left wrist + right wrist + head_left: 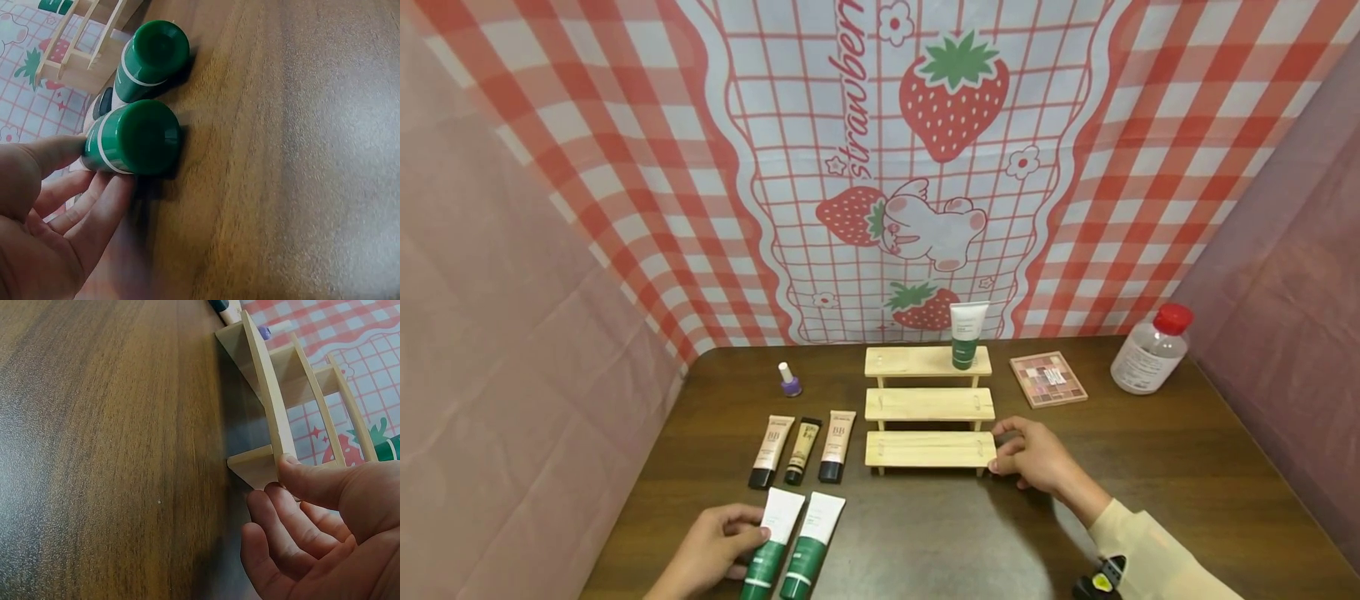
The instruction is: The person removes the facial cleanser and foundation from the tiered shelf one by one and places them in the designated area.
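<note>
Near the front left, my left hand (718, 542) pinches a white-and-green squeeze tube (773, 542), thumb on top and fingers along its side. The tube's green cap (150, 137) faces the left wrist camera. A second green-and-white tube (812, 546) lies just right of it on the table. My right hand (1036, 457) grips the right end of the lowest step of a three-step wooden display rack (928, 450). In the right wrist view its thumb (306, 478) presses the board's end, with the other fingers curled below. Another green-and-white tube (967, 337) stands on the top step.
Two BB cream tubes (837, 446) and a small gold tube (803, 450) lie left of the rack. Behind them stands a purple nail polish bottle (789, 382). An eyeshadow palette (1048, 379) and a red-capped clear bottle (1150, 354) are at the back right of the brown table (1210, 467).
</note>
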Tool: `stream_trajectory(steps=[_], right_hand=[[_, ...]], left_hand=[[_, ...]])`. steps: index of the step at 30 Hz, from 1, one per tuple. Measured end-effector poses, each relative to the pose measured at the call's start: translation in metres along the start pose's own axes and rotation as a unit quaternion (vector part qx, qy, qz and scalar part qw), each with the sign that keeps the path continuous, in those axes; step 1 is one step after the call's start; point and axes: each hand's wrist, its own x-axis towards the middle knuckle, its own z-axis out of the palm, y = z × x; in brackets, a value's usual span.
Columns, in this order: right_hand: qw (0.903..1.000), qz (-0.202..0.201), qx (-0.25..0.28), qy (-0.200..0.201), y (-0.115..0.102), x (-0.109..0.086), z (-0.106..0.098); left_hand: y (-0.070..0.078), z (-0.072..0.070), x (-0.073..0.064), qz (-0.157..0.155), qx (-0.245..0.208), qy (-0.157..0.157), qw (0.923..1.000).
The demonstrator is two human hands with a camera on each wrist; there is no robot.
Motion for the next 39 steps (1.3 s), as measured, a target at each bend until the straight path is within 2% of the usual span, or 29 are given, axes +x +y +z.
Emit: stream_trajectory(steps=[6,12,24,30,35,39], right_hand=[[1.0000,0.002,-0.001,0.002,-0.001,0.000,0.001],[1.0000,0.006,-0.004,0.002,0.000,0.001,0.004],[0.9998,-0.014,0.007,-0.013,0.004,0.001,0.000],[0.9995,-0.018,0.014,-0.022,0.006,0.002,-0.002],[0.9993,-0.023,0.015,-0.026,0.005,0.002,-0.003],[0.9993,-0.025,0.008,-0.028,0.003,0.001,-0.005]], left_hand=[[0.004,0.003,-0.001,-0.006,0.014,0.012,0.9998],[0.003,0.006,0.000,-0.007,0.054,0.035,0.9979],[0.006,0.009,0.000,-0.003,0.100,0.083,0.9915],[0.009,0.009,-0.001,0.003,0.116,0.088,0.9893],[0.014,0.008,0.001,0.024,0.151,0.096,0.9836],[0.026,0.010,0.007,0.046,0.188,0.126,0.9729]])
